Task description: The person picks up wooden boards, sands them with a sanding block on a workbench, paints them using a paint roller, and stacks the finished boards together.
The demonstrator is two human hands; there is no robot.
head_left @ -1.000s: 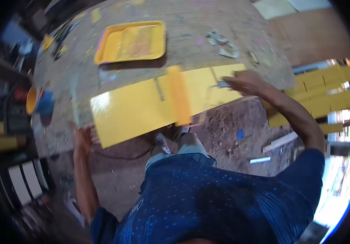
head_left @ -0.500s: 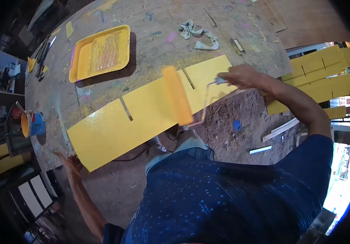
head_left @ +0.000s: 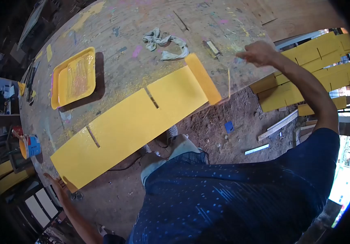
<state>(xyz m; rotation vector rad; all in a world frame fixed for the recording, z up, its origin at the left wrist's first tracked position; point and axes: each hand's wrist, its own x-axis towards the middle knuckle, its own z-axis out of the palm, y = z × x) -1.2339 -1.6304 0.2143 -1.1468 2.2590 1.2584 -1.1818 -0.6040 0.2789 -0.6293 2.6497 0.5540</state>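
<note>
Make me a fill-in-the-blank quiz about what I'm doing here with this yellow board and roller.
1. The left hand and the roller are at ____ ends of the yellow board.
2. The right hand holds the roller by its ____.
3. The board shows ____ narrow slots.
4. The paint tray on the table is coloured ____.

Missing words: opposite; handle; two; yellow.

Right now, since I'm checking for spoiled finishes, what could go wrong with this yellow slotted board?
Overrunning the yellow slotted board, the orange cylindrical paint roller could smear the crumpled pale cloth close by. The left hand, at the board's left end, could mark its surface if wet. The board seems to overhang the stained wooden table, so firm pressure could tip it.
</note>
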